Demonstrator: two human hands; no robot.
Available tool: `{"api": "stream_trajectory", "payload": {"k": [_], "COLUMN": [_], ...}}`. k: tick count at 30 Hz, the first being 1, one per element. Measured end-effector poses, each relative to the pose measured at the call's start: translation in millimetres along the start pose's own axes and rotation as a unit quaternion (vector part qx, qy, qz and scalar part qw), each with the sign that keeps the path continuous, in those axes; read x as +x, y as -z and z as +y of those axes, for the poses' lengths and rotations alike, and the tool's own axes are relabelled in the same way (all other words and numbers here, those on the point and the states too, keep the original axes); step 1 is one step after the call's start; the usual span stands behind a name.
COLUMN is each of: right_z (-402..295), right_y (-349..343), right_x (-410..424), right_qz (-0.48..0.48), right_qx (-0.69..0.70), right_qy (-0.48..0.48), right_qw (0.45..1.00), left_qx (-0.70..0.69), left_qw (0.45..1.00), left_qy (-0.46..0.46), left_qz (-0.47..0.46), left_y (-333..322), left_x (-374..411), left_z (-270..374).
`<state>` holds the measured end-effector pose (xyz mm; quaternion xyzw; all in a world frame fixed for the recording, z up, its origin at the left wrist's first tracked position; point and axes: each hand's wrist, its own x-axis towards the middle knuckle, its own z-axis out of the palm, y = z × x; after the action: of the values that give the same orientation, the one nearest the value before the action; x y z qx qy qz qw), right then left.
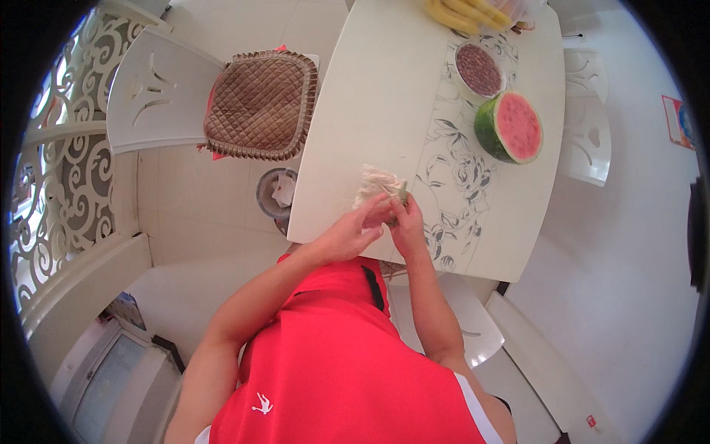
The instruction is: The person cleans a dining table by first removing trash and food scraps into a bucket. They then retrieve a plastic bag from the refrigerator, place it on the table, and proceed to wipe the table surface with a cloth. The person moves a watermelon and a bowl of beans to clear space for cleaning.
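Observation:
Near the table's front edge, both hands meet around a small bundle of pale, stringy material (pixel 378 181) with a greenish part at its right side. My right hand (pixel 409 226) pinches that greenish side between thumb and fingers. My left hand (pixel 350 232) reaches in from the left, its fingertips against the bundle and its thumb apart from the fingers. Whether it grips anything is hard to make out, since the space between the hands is shadowed and reddish. Fingers hide the lower part of the bundle.
On the white table (pixel 366 100) stand a cut watermelon half (pixel 518 126), a bowl of reddish-brown beans (pixel 478 69) and bananas (pixel 468 14) in clear plastic. A chair with a quilted brown cushion (pixel 263 105) and a waste bin (pixel 275 193) stand left of the table.

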<state>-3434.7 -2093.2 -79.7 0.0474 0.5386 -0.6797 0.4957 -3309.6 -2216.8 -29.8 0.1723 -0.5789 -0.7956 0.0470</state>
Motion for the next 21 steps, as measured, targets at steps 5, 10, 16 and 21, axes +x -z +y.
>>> {"api": "stream_trajectory", "payload": {"k": [5,10,16,21], "right_z": [-22.9,-60.4,-18.9,-2.1], "right_y": [37.2,62.4,29.3,23.8], "right_x": [20.0,47.9,66.1,112.6], "right_qz": [0.124,0.214,0.162,0.190], "right_qx": [-0.008,-0.457,-0.687,-0.764], "right_qy": [0.101,0.283,0.386,0.337], "right_qw": [0.987,0.816,0.594,0.516], "left_qx": [-0.007,0.095,0.284,0.331], "left_qw": [0.989,0.979,0.879,0.867], "left_qy": [0.139,0.121,0.073,0.043], "left_qz": [-0.054,0.132,0.376,0.370], "left_y": [15.2,57.7,112.7,111.6], "left_x": [-44.4,-79.7,-73.2,-42.7], "left_z": [-21.9,-78.4,-100.8,-129.4]}}
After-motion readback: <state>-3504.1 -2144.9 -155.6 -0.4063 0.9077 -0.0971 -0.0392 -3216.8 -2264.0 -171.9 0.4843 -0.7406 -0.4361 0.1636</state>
